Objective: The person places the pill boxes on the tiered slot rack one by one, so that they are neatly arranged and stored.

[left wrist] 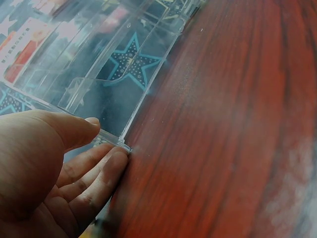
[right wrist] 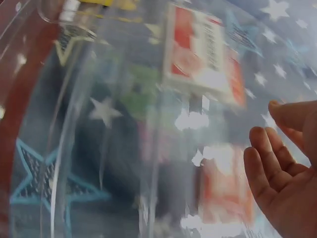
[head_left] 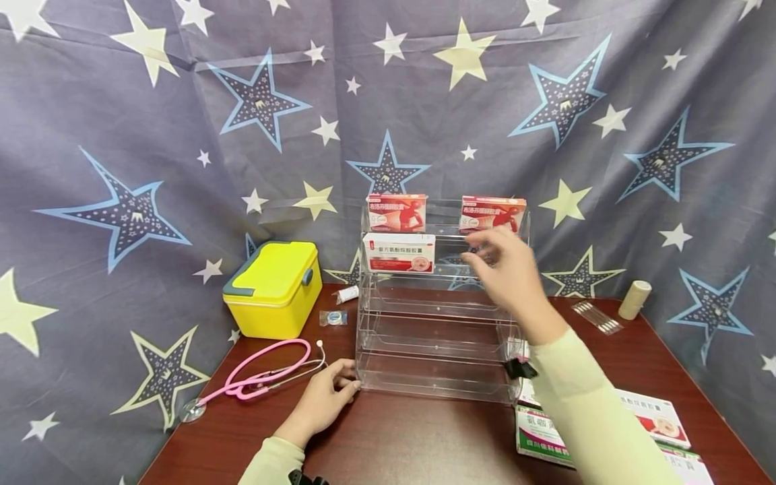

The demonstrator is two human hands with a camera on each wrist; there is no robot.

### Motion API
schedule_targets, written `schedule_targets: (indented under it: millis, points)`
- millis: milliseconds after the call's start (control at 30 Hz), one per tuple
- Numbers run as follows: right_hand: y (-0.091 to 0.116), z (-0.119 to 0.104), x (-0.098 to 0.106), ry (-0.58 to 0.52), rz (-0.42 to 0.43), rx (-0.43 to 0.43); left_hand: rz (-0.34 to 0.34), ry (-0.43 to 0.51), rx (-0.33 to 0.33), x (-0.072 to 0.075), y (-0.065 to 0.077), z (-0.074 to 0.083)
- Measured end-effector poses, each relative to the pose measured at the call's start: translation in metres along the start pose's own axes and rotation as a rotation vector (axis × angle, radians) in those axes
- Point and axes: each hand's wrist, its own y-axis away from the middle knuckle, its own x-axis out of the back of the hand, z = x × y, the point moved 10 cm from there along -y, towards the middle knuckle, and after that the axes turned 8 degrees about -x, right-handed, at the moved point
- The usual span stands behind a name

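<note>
A clear stepped display rack (head_left: 436, 387) stands on the brown table. On its top tier are two red medicine boxes (head_left: 397, 214), one at each end. A white-and-red capsule box (head_left: 400, 254) is on the left of the tier below. My left hand (head_left: 324, 401) rests against the rack's lower left front corner; in the left wrist view its fingertips (left wrist: 116, 156) touch the clear edge. My right hand (head_left: 506, 269) is raised before the second tier's right side, just under the right red box. Its thumb and fingers are apart, with nothing between them in the right wrist view.
A yellow case (head_left: 273, 289) and a pink stethoscope (head_left: 261, 377) are at left. Small packets (head_left: 333, 318) lie beside the rack. At right are packaged swabs (head_left: 597, 318), a bandage roll (head_left: 634, 300) and several medicine boxes (head_left: 655, 417), partly hidden by my right sleeve.
</note>
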Motion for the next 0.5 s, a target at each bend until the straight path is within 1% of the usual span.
schedule_targets:
  millis: [67, 133, 200, 267, 300, 367, 500]
  points:
    - [0.011, 0.011, 0.03, -0.018, 0.067, -0.002, -0.001, 0.002, -0.004, 0.0, -0.001, 0.0]
    - [0.022, 0.028, 0.058, -0.024, 0.118, -0.031, 0.001, 0.003, -0.005, 0.0, -0.001, 0.0]
    - [0.034, 0.051, 0.08, -0.024, 0.152, -0.091, 0.004, 0.0, -0.003, 0.001, -0.001, 0.0]
    - [0.047, 0.08, 0.096, -0.004, 0.151, -0.173, 0.004, -0.002, 0.001, 0.001, -0.001, 0.001]
    - [0.054, 0.095, 0.101, 0.018, 0.134, -0.22, 0.003, -0.001, 0.004, 0.0, -0.001, 0.001]
    - [0.068, 0.127, 0.105, 0.075, 0.067, -0.317, 0.001, 0.0, 0.009, 0.0, -0.001, 0.001]
    - [0.094, 0.182, 0.101, 0.184, -0.086, -0.448, 0.003, 0.008, 0.017, 0.0, -0.001, 0.002]
